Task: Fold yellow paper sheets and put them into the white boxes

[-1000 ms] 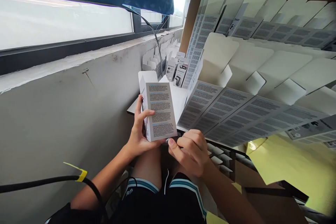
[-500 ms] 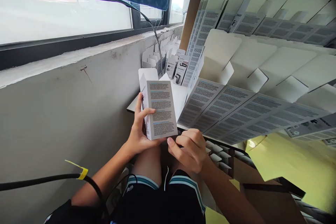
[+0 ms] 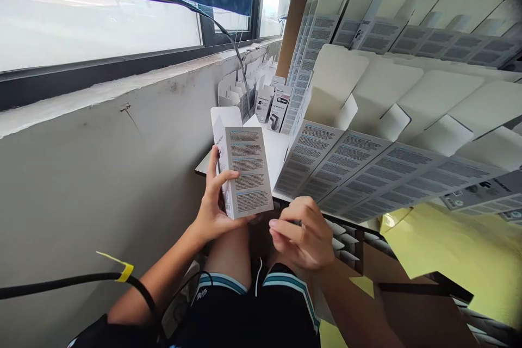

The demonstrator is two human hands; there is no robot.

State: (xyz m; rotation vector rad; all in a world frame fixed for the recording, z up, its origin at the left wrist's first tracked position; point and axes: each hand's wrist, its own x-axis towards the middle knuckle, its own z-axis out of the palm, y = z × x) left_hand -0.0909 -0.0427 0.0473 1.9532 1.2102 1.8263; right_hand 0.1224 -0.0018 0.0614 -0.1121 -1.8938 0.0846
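Note:
My left hand (image 3: 216, 201) is wrapped round a white cardboard box (image 3: 249, 174) with printed text on its side, held upright above my lap. Its top flaps stand up, and my thumb lies under its bottom edge. To the right of the box, and apart from it, my right hand (image 3: 304, 234) is closed with curled fingers. Something small and dark shows between those fingers, too little of it to name.
Rows of similar boxes (image 3: 346, 168) with raised flaps stand on a white table (image 3: 274, 147) to the right. More boxes (image 3: 279, 111) stand behind. Yellow sheeting (image 3: 457, 244) hangs at lower right. A wall (image 3: 101, 174) bounds the left, and a black cable (image 3: 61, 281) crosses my left arm.
My right hand has moved a little right, away from the bottom corner of the box. My left hand keeps its hold on the box, and the view has shifted slightly.

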